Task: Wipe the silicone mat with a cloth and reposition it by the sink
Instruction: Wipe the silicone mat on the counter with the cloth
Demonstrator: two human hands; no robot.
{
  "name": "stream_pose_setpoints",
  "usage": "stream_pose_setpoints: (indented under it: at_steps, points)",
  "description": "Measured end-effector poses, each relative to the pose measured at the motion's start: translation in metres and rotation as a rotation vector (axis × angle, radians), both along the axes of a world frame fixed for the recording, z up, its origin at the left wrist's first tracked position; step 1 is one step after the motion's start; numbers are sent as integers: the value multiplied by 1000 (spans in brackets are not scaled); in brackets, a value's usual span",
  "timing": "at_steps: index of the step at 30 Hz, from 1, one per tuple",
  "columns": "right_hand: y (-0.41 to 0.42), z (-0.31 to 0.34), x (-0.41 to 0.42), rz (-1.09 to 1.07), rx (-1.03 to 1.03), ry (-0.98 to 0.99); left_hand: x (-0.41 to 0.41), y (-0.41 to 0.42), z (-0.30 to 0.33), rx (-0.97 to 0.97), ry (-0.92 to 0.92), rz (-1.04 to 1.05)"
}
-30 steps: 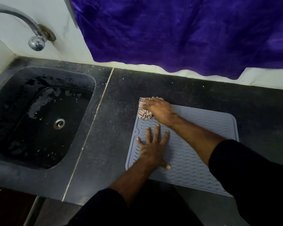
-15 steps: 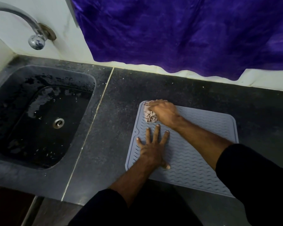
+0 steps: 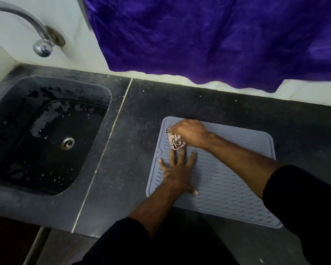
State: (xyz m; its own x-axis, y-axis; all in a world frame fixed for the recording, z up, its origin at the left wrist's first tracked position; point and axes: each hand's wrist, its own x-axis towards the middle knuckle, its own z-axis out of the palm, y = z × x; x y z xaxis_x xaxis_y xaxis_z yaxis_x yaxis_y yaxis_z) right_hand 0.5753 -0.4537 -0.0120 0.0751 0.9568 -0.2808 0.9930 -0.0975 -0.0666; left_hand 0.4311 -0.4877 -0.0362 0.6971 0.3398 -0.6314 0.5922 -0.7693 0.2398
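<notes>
A grey silicone mat (image 3: 227, 180) with wavy ridges lies flat on the dark countertop (image 3: 138, 134), right of the sink. My right hand (image 3: 191, 133) is closed around a bunched pinkish patterned cloth (image 3: 176, 141) and presses it on the mat's far left corner. Just below it, my left hand (image 3: 178, 172) rests flat on the mat's left side with fingers spread, its fingertips almost touching the cloth. Both forearms come out of black sleeves.
A dark stone sink (image 3: 46, 142) with a metal drain (image 3: 67, 143) and water spots sits to the left. A chrome tap (image 3: 40, 44) curves over it from the white wall. A purple cloth (image 3: 218, 39) hangs along the wall behind the counter.
My right hand has dragged the cloth from the mat's far left corner edge inward and toward me, closer to the left hand. The left hand stays pressed in place.
</notes>
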Motion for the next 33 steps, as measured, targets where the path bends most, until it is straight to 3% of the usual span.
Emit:
stream_pose_setpoints:
  at_steps: [5, 14, 17, 21, 26, 33]
  points:
    - [-1, -10, -23, 14, 71, 223, 1, -1, 0, -12, 23, -12]
    - [-10, -6, -13, 45, 17, 11, -2, -3, 2, -7, -22, 26]
    - [-12, -4, -15, -19, 47, 75, -6, -16, 0, 69, -69, 9]
    - [-18, -10, -22, -90, 173, 143, -9, -21, 1, -18, -85, 21]
    - [-26, -19, -34, 36, 98, -66, -8, -18, 7, -46, -27, 23]
    - [-44, 1, -9, -164, -56, -96, -11, -19, 16, -61, -36, 24]
